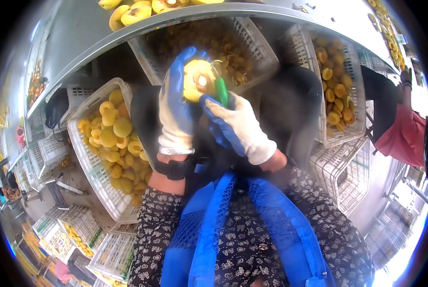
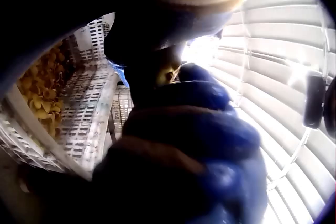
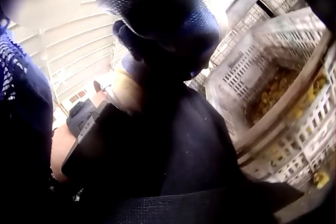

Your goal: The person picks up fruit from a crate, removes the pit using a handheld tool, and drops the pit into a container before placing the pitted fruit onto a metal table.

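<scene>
The left hand (image 1: 174, 105) is upright, with its fingers directed toward the near edge of the table (image 1: 85, 71). It holds a yellow fruit (image 1: 193, 85) against its palm side, and the cut face with the brown-edged center is exposed. The fruit is located off the table, short of its near edge and above the near left part of the middle crate (image 1: 257, 48), which contains fruit pieces.

The right hand (image 1: 240, 125) is angled up and to the left from the lower right. Its fingers are closed around the green handle (image 1: 221, 92) of a tool. The handle is nearly upright; its metal end lies at the right edge of the fruit. Contact at that point cannot be confirmed. The two hands are near each other, with both forearms extended forward from the torso.

A left crate (image 1: 92, 165) filled with yellow fruit is positioned beside the left forearm. A right crate (image 1: 321, 86) contains halved fruit. Further fruit (image 1: 136, 14) rests on the table along its near edge. Both wrist views are largely in shadow.
</scene>
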Demonstrator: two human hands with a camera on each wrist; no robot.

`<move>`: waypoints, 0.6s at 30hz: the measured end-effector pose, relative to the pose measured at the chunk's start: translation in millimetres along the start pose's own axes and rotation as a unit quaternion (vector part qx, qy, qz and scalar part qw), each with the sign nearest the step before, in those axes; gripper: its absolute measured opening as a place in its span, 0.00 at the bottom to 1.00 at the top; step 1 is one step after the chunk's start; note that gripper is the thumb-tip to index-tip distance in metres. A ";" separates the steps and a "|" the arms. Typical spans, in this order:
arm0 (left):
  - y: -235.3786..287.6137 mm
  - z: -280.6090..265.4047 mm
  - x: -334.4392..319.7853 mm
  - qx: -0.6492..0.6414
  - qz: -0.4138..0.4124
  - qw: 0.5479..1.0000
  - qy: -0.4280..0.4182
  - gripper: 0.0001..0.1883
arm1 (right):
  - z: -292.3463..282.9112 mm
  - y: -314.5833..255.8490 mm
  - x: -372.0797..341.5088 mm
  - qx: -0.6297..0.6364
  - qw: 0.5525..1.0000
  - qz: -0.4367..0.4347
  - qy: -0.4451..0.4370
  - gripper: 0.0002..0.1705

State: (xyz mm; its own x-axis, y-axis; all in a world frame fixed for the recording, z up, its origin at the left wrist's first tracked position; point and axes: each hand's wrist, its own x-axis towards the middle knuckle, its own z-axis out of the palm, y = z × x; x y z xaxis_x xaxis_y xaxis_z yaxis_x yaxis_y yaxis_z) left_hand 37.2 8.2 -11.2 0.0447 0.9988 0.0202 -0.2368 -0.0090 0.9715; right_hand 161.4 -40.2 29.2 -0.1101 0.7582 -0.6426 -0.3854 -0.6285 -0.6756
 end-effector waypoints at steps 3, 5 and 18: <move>12.7 4.4 -1.3 -0.205 -0.049 0.977 0.004 0.25 | -5.6 -10.9 9.6 -0.062 0.995 -0.065 0.052 0.15; 20.4 -4.2 -0.8 -0.240 -0.105 0.964 -0.037 0.25 | -25.3 -14.5 20.6 -0.254 0.944 -0.205 0.037 0.18; -12.4 29.5 -0.6 0.079 -0.024 0.988 0.128 0.17 | -28.1 -15.4 45.7 -0.365 0.892 -0.237 0.126 0.15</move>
State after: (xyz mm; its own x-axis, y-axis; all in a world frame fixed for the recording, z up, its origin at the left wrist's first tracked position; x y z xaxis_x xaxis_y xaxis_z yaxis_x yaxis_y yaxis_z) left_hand 68.8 6.4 -16.3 -0.1999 0.9775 -0.0670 -0.0856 0.0507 0.9950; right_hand 188.0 -0.7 0.1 0.1520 0.9631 -0.2221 0.3748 -0.2641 -0.8887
